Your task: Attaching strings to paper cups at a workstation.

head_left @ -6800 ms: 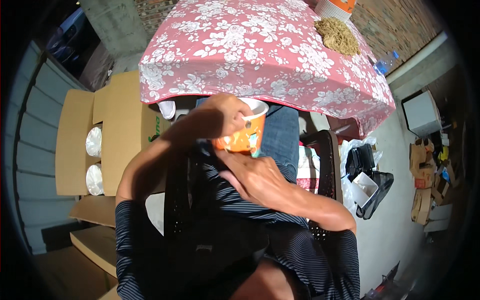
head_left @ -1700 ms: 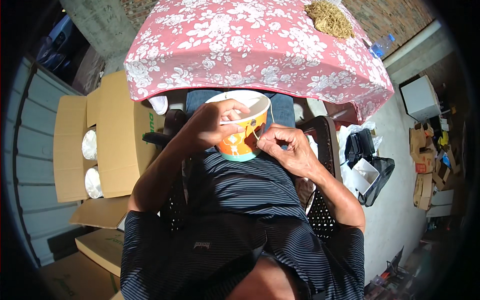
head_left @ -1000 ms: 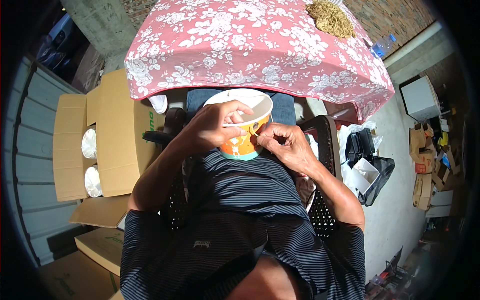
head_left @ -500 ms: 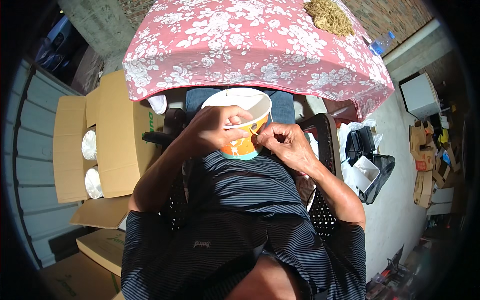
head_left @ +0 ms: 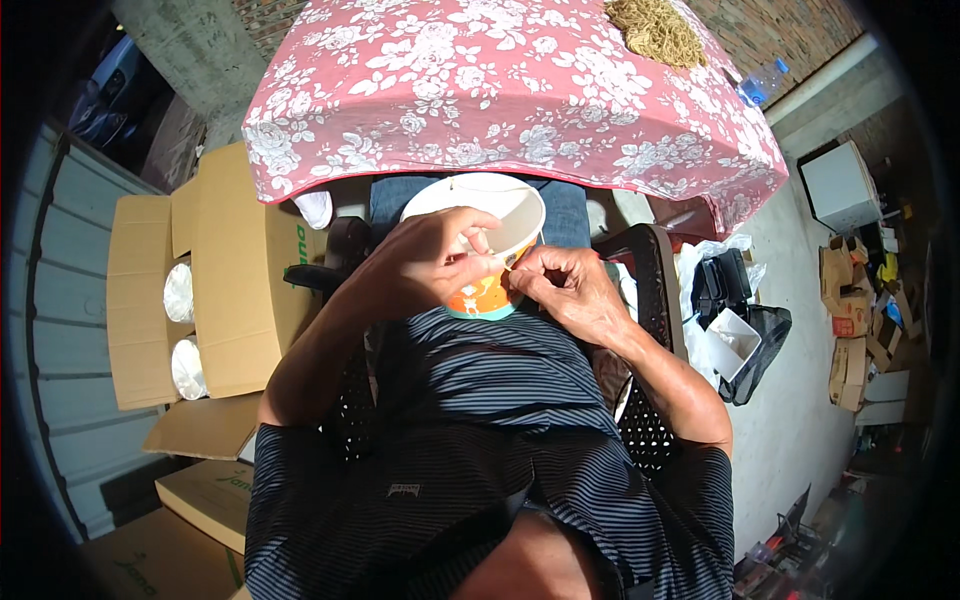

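An orange and white paper cup (head_left: 487, 215) with a white inside rests against my lap, mouth tilted up and away from me. My left hand (head_left: 420, 262) wraps its near rim, thumb hooked over the edge. My right hand (head_left: 566, 288) pinches something small at the cup's right rim, by the wall; what it pinches is too small to tell. I sit on a black lattice chair (head_left: 650, 290). Just ahead is a table under a pink flowered cloth (head_left: 500, 90).
An open cardboard box (head_left: 190, 290) with stacks of white lids or cups stands at my left, with flat cartons below it. A heap of tan fibre (head_left: 655, 30) lies on the table's far right. Black trays and a bag (head_left: 735, 330) sit on the concrete at right.
The cup has been tipped from mouth-down to mouth-up and lifted slightly. Over the last second both hands stay at its rim with only small finger shifts.
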{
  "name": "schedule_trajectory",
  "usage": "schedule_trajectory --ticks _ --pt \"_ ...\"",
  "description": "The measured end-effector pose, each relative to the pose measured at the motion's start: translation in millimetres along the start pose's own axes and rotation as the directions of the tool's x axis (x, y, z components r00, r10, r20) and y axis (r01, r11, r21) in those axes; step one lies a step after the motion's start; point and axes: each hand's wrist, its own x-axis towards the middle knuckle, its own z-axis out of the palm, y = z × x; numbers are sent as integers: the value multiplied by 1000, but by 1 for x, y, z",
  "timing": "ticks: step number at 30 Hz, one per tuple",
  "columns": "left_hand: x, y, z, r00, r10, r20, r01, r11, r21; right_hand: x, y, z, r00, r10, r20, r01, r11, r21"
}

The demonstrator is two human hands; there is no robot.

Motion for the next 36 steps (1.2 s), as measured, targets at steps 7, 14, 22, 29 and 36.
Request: schedule_trajectory --ticks 7,14,22,29,36 --pt "2 -6 -3 999 45 6 -45 998 -36 -1 -2 2 999 29 37 -27 998 -52" --pt "4 -10 0 997 56 52 -50 993 -110 -2 1 6 999 -33 27 34 998 -43" --pt "13 -4 4 991 -79 108 112 932 -345 -3 0 5 1000 3 18 -2 998 -60" --pt "16 -9 7 992 -76 96 109 903 -415 -3 -2 7 1000 8 9 -7 997 -73" --pt "13 4 10 993 -115 17 113 917 -383 -3 -2 10 999 -46 -15 44 996 -79"
